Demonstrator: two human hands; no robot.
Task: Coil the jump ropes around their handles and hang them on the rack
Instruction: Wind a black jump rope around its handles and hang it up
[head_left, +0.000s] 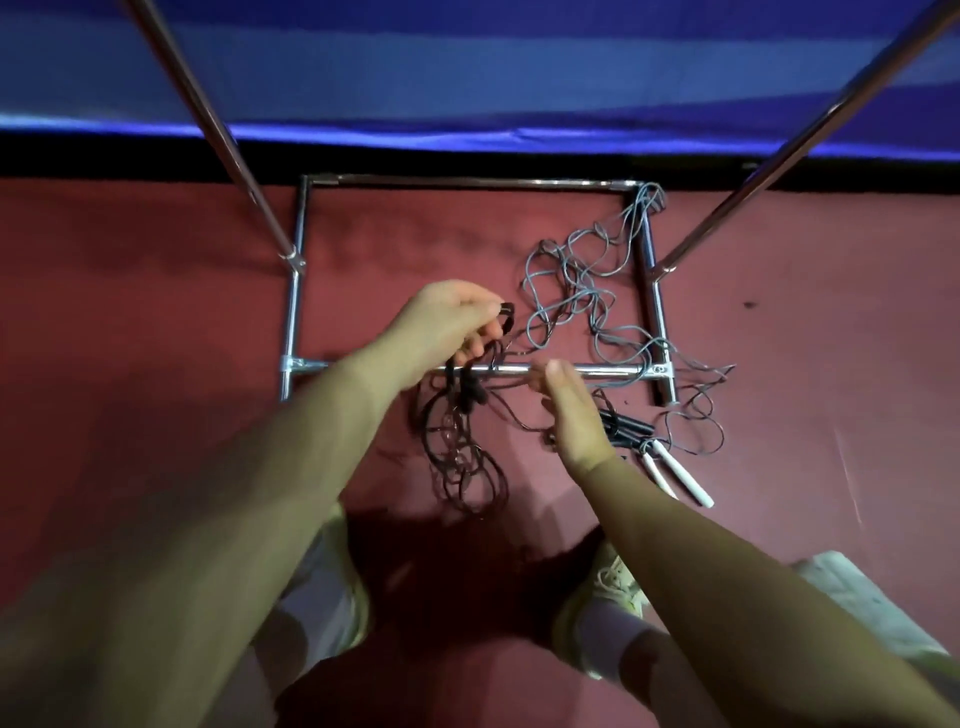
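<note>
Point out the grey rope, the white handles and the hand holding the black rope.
grey rope (582, 291): head view, tangled middle.
white handles (680, 475): head view, shaft.
left hand (441, 322): head view, back of hand.

A red floor (156, 312) fills most of the view, dim and blotched with darker patches. Along its far edge runs a black strip (467, 161), and above that hangs blue fabric (467, 67) in lighter and darker bands. The light is low, with deep shadow nearest the camera.

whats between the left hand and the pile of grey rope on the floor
In the head view, only bare red floor lies between the left hand, which grips black rope, and the grey rope.
</note>
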